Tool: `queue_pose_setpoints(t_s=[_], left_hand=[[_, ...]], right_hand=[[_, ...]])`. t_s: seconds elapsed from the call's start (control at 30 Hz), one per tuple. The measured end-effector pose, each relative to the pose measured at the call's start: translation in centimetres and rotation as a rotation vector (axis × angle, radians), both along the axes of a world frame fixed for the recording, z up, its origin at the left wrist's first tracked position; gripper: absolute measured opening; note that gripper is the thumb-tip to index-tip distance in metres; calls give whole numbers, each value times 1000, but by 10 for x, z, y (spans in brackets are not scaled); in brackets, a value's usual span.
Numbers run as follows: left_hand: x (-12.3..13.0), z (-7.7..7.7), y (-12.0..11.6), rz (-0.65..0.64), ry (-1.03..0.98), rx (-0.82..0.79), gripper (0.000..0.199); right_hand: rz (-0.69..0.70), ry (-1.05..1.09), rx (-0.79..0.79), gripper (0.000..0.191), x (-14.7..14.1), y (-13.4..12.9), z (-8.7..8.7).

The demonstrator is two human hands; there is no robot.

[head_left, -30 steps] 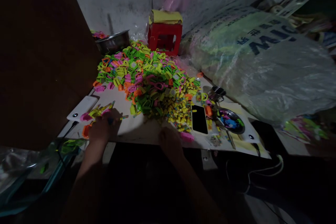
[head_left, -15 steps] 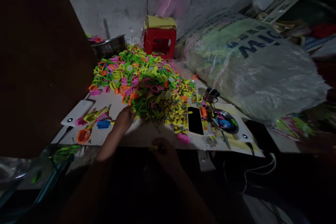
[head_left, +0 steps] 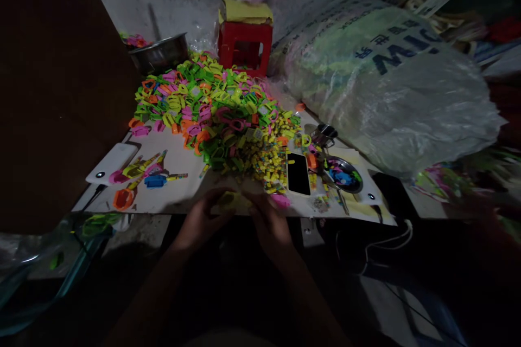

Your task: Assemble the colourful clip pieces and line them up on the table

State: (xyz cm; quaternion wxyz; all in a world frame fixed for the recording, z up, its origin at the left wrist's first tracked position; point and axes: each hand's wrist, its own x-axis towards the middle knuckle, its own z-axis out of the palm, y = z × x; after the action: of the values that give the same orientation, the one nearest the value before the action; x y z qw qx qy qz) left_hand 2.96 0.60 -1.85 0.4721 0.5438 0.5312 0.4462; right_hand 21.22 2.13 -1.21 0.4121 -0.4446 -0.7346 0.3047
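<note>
My left hand (head_left: 205, 221) is closed on a dim yellow-green plastic piece (head_left: 228, 200) over the table's front edge. Close on its right, my right hand (head_left: 272, 223) has its fingers together at a small yellow piece (head_left: 247, 203), blurred and dark. Behind both hands lies a heap of coloured plastic pieces (head_left: 211, 95), with many small yellow pieces (head_left: 266, 162) at its right front. To the left, a blue piece (head_left: 155, 181) and an orange piece (head_left: 123, 199) lie on the white table (head_left: 163, 146).
A phone (head_left: 298, 174) and a metal dish (head_left: 344, 175) lie right of the small pieces. A white power bank (head_left: 112, 164) is at the left. Behind stand a metal bowl (head_left: 160, 54) and a red stool (head_left: 246, 49). A large plastic bag (head_left: 399, 103) fills the right.
My left hand has come back from the heap to the table's front edge, now with a yellow-green piece. My right hand has risen towards it. The whole view has shifted slightly.
</note>
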Motion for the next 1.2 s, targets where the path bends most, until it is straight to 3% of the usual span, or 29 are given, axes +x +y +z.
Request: queue_pose_setpoints(t_s=[0.17,0.33,0.5,0.63,0.77,0.87,1.03,1.2], left_hand=[[1,14,-6,89,215,110,39],[3,17,-9,36,174,146,37],[5,20,-10,26,140,150,36],[0,18,-11,13,159,38,40],[-5,8,-11,-11,192,-99,46],[-7,-1,-11,-40,153,-220,51],[-15,-9,-9,-111,185,-356,54],[-22,-6,-6,-48,18,-384,62]], right_hand=[[-161,55,6,19,-3,-7,-6],[-126,32,58,8,-6,-8,-8],[-72,-125,121,5,-1,-7,4],[49,-467,137,12,2,-9,16],[83,-668,144,17,1,-14,14],[48,-725,120,22,-2,-18,5],[116,-758,51,18,-11,-20,-8],[23,-751,-8,23,-22,-17,-17]])
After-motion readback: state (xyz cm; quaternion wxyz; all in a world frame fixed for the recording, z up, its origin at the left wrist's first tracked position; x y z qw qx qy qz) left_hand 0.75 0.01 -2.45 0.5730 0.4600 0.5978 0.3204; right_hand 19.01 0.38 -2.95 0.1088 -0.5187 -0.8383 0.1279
